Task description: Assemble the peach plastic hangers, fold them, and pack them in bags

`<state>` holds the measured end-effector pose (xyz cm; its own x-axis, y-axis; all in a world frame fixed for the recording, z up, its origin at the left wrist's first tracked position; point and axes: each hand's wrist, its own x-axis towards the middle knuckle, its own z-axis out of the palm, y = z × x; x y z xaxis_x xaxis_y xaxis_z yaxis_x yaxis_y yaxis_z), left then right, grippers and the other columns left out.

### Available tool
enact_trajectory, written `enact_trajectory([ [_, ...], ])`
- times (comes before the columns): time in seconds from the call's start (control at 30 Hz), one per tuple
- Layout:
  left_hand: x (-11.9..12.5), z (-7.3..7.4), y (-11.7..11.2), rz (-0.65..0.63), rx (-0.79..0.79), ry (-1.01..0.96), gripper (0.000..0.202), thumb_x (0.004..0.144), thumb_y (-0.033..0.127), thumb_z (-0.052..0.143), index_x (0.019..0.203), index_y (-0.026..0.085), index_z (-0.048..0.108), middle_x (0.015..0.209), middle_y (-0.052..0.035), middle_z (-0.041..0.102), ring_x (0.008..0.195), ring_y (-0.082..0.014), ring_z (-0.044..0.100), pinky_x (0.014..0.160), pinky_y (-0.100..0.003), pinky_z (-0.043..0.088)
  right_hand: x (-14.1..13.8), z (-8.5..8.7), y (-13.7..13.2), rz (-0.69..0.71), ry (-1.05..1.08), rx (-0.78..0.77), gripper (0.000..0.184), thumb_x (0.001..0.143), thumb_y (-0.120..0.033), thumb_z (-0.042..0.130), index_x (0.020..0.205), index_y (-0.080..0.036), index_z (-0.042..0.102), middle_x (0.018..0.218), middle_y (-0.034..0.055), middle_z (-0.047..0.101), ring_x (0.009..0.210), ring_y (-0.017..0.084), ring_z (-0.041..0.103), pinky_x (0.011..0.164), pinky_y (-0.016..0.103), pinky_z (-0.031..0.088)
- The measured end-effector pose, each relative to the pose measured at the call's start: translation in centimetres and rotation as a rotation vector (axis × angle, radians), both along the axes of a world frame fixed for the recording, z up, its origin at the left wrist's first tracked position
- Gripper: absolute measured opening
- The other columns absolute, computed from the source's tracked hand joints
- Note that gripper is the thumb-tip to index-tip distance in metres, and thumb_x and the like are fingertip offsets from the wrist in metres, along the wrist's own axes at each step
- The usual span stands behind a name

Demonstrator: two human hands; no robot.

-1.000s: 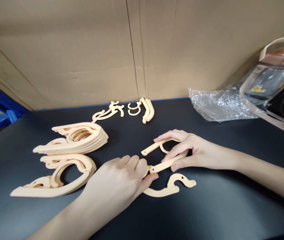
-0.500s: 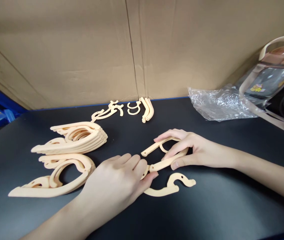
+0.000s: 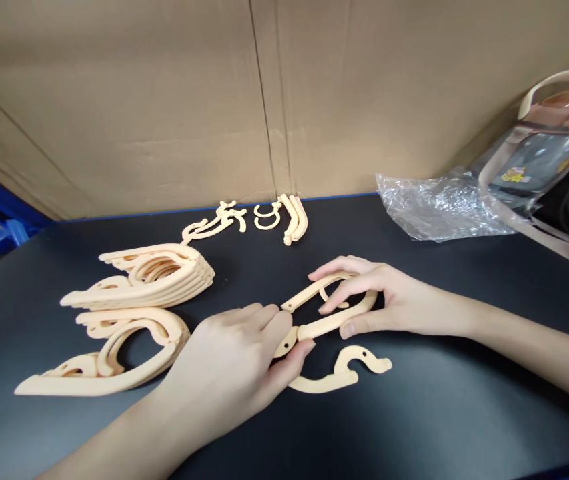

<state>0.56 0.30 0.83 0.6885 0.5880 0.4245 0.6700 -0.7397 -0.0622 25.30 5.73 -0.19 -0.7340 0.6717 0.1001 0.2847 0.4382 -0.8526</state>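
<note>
A beige folding hanger (image 3: 331, 325) lies between my hands, its two long arms bent round on the right. My right hand (image 3: 379, 297) grips the curved end, thumb on the near arm and fingers over the far one. With curled fingers, my left hand (image 3: 244, 353) pinches a short end piece (image 3: 287, 343) with a hole, at the near arm's left tip; part of it is hidden. Just below lies a loose hanger hook (image 3: 354, 373), S-shaped, its left end close to my left thumb.
Folded hangers are stacked (image 3: 179, 283) at the left, with more folded hangers (image 3: 164, 360) in front. Loose hooks (image 3: 214, 223) and several straight hanger arms (image 3: 295, 220) lie at the back by the cardboard wall (image 3: 164, 100). Clear plastic (image 3: 434, 207) and a strapped bottle (image 3: 534, 160) are right.
My left hand has shifted slightly left, and more of the short end piece shows. My right fingers have moved a little on the hanger, baring more of its near arm.
</note>
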Motion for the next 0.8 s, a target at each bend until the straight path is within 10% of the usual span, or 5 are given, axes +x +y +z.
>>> enact_trajectory([
  [0.23,0.2,0.6,-0.1,-0.091,-0.214,-0.017,0.018,0.083,0.010,0.043,0.067,0.018,0.045,0.067,-0.0003,0.049,0.064,-0.0161,0.043,0.056,-0.030,0.036,0.3,-0.4,0.2,-0.004,-0.119,0.187,0.054,0.076,-0.042,0.078,0.127,-0.035,0.062,0.140,0.0022,0.051,0.129,0.024,0.045,0.111,0.050,0.037],
  [0.43,-0.2,0.7,0.4,-0.104,-0.163,0.023,0.018,0.091,0.010,0.043,0.096,0.013,0.060,0.110,-0.0102,0.062,0.106,-0.0261,0.051,0.096,-0.047,0.040,0.2,-0.5,0.3,-0.045,-0.163,0.207,0.056,0.075,-0.045,0.077,0.128,-0.034,0.061,0.143,0.0022,0.049,0.131,0.025,0.042,0.114,0.049,0.033],
  [0.8,-0.5,-0.6,0.9,-0.072,-0.303,0.012,0.041,0.084,-0.004,0.039,0.108,0.024,0.059,0.131,-0.0056,0.052,0.105,-0.0209,0.056,0.087,-0.035,0.050,-0.1,-0.1,-0.3,-0.093,-0.255,0.251,0.084,0.069,-0.054,0.078,0.142,-0.031,0.044,0.149,0.0057,0.043,0.136,0.028,0.037,0.113,0.051,0.033],
])
